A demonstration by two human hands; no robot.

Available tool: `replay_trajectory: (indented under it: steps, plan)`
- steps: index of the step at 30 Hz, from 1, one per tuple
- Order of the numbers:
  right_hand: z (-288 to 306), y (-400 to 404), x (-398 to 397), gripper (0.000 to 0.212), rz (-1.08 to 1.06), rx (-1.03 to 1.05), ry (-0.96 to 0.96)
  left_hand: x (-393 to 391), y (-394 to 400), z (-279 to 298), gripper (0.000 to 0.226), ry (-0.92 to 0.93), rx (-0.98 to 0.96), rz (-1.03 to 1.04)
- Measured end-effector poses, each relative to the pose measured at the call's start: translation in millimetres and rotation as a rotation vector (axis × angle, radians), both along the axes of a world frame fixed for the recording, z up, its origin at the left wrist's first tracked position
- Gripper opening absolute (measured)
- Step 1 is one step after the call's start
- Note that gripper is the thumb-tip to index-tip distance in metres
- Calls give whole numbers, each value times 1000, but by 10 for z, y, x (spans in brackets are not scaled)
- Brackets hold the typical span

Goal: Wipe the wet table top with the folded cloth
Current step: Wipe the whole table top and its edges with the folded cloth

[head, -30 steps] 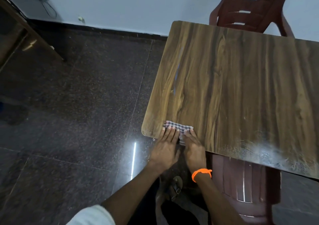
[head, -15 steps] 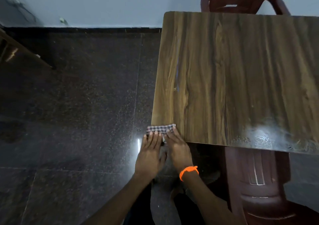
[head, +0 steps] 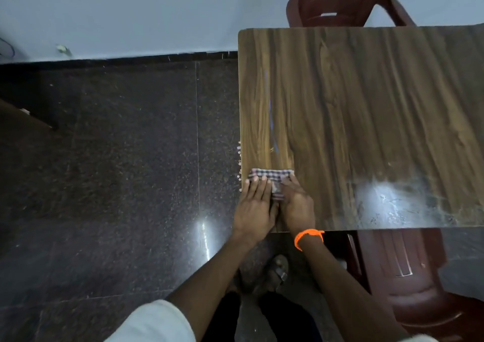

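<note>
The left hand (head: 253,206) and right hand (head: 295,205) lie side by side, both flat with straight fingers pressing down on the folded checked cloth (head: 269,175), neither curled round it. The cloth sits at the near left corner of the desk (head: 366,105), its long axis running left to right along the desk's width, its far edge peeking out just beyond the fingertips and its left end close to the desk's left edge. An orange band (head: 307,237) circles the right wrist. The move in hand turns on what lies ahead and to the right: the bare wood stretches away from the hands toward the far edge, while the shiny wet patch (head: 398,202) sits well to the right along the near edge, nearer the right hand. A red-brown plastic chair (head: 337,1) stands beyond the far edge, another chair (head: 408,284) under the near right, on a dark speckled floor (head: 117,171).
</note>
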State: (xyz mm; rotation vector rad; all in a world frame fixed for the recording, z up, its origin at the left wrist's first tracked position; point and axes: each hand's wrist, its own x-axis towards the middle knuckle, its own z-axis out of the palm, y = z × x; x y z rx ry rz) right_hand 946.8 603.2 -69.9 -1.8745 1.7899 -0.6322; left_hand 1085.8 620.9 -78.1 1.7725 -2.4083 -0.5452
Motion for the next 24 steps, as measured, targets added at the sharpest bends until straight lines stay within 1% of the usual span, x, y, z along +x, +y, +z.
replay_trajectory:
  steps: [3, 7, 10, 12, 15, 20, 22, 24]
  plan:
    - [-42, -58, 152, 40, 86, -4, -17, 207, 36, -62, 65, 23, -20, 35]
    - [-79, 217, 91, 44, 266, -18, 26, 305, 418, -127, 69, 33, -14, 36]
    - [-51, 478, -61, 48, 289, 4, 21, 228, 718, -101, 74, 26, 8, -1]
    - [-31, 577, -184, 50, 292, 6, 31, 130, 771, -86, 76, 19, 17, -18]
    - [-57, 468, -417, 54, 216, 14, 16, -67, 525, -79, 75, -1, -1, -69]
    - [-160, -136, -567, 46, 19, -7, -55, -359, -200, -57, 73, -10, 12, -90]
    - [-171, -416, -525, 43, 3, -29, -49, -361, -477, -48, 74, -33, -12, -68]
    - [-171, -658, -429, 42, 57, -26, -25, -253, -669, -52, 74, -55, -34, -36]
